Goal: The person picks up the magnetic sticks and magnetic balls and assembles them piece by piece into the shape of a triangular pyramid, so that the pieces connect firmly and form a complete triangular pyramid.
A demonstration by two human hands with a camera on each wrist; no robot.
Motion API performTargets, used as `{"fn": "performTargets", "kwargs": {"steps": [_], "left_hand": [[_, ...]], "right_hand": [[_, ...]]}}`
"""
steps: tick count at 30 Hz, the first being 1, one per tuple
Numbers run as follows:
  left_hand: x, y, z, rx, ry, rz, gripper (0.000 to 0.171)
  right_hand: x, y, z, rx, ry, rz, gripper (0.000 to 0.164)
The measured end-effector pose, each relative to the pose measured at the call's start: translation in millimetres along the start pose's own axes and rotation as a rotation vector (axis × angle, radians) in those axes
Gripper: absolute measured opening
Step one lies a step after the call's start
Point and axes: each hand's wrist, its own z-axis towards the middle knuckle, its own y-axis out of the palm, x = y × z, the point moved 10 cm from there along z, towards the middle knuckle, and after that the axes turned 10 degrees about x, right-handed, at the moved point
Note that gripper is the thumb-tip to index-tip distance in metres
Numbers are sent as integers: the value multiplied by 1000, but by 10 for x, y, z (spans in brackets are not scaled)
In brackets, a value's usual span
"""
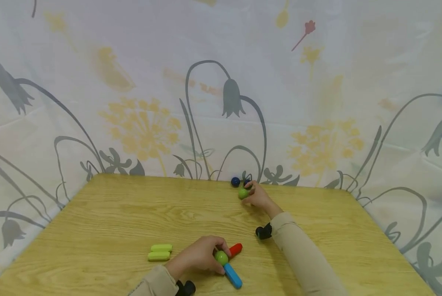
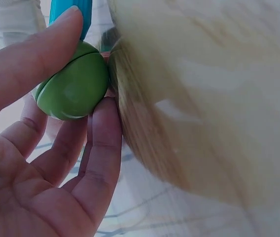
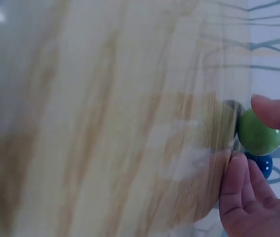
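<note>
My left hand grips a green ball between thumb and fingers, low over the front of the wooden table. A blue stick and a red stick stick out from that ball on its right side. Towards the far edge, my right hand has thumb and fingers around a second green ball, its fingertips close against the tabletop. Just behind this ball sit two dark blue balls, one in plain view and the other partly covered by the right fingers.
Two yellow-green sticks lie side by side left of the left hand. The wooden tabletop ends at the back against a curtain printed with flowers. Each wrist carries a black camera.
</note>
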Motion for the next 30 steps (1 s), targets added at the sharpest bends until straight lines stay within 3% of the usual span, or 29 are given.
{"fn": "performTargets", "kwargs": {"steps": [4, 9, 30], "left_hand": [[15, -5, -2, 0, 1, -8, 29], [2, -10, 5, 5, -9, -2, 29], [26, -7, -10, 21, 12, -2, 30]], "right_hand": [[-37, 8, -87, -43, -8, -42, 47], [-70, -10, -226, -81, -51, -70, 35], [-187, 43, -999, -241, -184, -39, 32]]}}
